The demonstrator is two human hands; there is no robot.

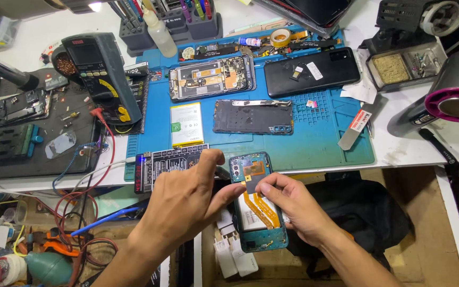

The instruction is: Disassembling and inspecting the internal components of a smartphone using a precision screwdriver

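Multimeter screen (87, 53) at the back left of my bench — dark grey rectangle, unlit, tilted. Flat battery (187, 124) on the blue mat ahead of me, with a white and yellow label and a small green patch at its left edge. Black phone back (312, 70) upper right of the mat carries two small white stickers. White tag with a red band (361, 118) lies at the mat's right edge. Black test board (168, 162) near my left hand (184, 204) — white print, one blue light lit.
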